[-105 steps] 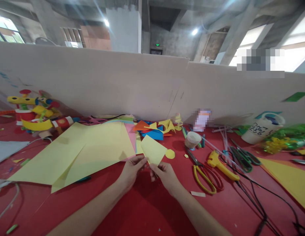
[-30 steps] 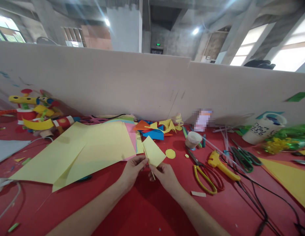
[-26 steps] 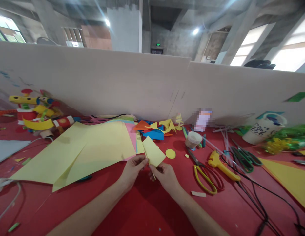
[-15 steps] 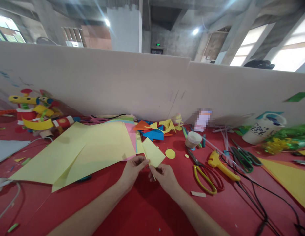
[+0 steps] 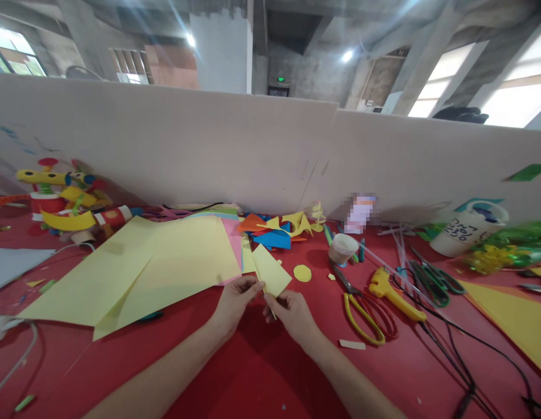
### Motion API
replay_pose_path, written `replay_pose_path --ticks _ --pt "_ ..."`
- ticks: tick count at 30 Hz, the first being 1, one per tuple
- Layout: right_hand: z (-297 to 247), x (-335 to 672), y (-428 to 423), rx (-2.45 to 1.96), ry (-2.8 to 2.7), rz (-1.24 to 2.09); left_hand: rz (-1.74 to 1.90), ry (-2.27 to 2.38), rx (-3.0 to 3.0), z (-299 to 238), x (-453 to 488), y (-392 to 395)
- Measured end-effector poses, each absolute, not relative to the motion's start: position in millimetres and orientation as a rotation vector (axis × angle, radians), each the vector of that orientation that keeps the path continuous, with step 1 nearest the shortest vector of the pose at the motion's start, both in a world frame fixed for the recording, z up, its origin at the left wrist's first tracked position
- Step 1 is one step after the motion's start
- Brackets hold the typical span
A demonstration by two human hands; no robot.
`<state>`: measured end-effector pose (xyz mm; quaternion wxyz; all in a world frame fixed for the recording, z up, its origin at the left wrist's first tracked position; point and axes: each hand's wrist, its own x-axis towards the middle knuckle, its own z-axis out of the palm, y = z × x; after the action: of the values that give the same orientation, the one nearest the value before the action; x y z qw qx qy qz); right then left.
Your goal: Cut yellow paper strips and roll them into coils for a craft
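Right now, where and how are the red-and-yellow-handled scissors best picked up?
Probably by both handle loops, coming from the near side: these point toward the camera, while the blades point away toward the white cup. The right hand is closer, but it is pinching pale yellow paper.

Bare left grip (image 5: pixel 236 299), bare right grip (image 5: pixel 293 309), slim bare forearms (image 5: pixel 172 361)

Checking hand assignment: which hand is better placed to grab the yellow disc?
Right, probably: the right hand is nearer the yellow disc, while the left hand is farther off. Both pinch the pale yellow paper, so the right would have to let go first.
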<state>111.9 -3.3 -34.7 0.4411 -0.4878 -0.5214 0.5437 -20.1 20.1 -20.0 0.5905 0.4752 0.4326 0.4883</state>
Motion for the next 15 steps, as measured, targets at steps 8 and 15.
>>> replay_pose_path --ticks 8,15 --pt "-34.0 110.9 -4.1 -1.266 -1.329 1.288 1.136 1.041 1.131 -22.6 -20.1 19.5" --pt "-31.1 114.3 0.5 -1.156 -1.323 1.375 1.114 0.917 1.078 -26.7 -20.9 20.7"
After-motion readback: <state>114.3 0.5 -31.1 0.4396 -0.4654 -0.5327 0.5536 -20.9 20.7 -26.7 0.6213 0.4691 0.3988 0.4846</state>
